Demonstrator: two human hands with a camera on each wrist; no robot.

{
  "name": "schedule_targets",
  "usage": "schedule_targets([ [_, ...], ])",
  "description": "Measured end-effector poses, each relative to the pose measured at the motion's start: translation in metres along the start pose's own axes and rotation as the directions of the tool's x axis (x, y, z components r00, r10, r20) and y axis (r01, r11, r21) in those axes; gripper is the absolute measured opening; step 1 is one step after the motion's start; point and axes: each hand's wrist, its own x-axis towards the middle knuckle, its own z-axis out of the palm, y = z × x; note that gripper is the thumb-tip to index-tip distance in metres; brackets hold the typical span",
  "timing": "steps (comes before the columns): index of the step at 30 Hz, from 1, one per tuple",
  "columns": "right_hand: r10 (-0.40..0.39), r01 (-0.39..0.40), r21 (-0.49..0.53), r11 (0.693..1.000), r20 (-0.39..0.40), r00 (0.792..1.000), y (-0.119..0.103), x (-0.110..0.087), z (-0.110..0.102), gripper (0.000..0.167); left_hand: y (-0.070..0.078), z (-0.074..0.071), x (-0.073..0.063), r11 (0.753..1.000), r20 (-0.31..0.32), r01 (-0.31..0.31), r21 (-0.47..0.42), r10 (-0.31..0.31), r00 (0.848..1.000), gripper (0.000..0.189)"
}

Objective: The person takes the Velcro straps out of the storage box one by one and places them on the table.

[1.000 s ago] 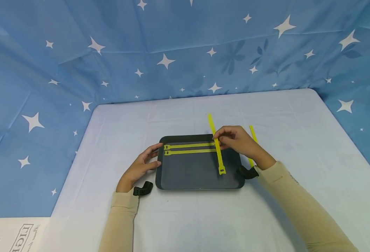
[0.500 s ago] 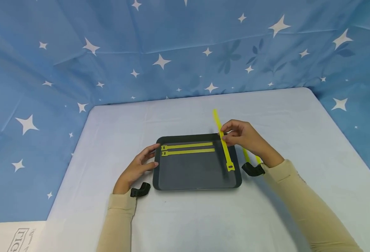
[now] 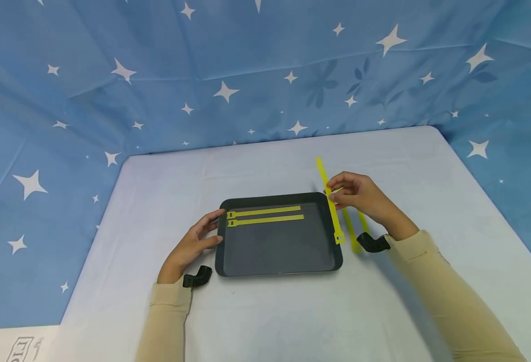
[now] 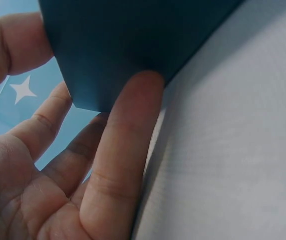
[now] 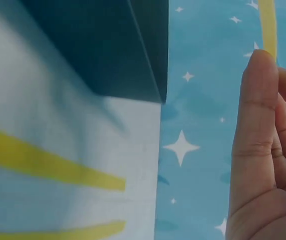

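While drapery point(image 3: 265, 75) hangs behind, cloth point(image 3: 265, 322) bears the tray point(image 3: 279, 249).

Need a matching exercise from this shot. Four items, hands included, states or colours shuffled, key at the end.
1. left hand
2. right hand
3. tray
4. cloth backdrop

A. blue with white stars
B. pinching a yellow strap
C. touching the tray's left side
D. dark, with two yellow straps lying in it

Pairs: 1-C, 2-B, 3-D, 4-A
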Motion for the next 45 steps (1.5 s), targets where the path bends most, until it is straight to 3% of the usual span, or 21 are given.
schedule_targets([
  [22,0.027,-0.027,-0.006,1.000,-0.085,0.996,0.021,-0.024,-0.042,0.034,-0.001,0.002,-0.001,1.000,-0.005,-0.001,-0.014,0.001,1.000,0.073],
  [28,0.060,-0.065,-0.053,0.996,-0.099,0.993,0.031,-0.026,-0.052,0.036,-0.001,0.002,-0.002,1.000,0.002,-0.003,-0.016,0.003,1.000,0.073],
  [45,0.149,-0.155,-0.106,0.982,-0.061,0.987,0.050,-0.032,-0.071,0.041,0.000,0.001,-0.001,1.000,0.000,-0.014,-0.003,0.014,1.000,0.073],
])
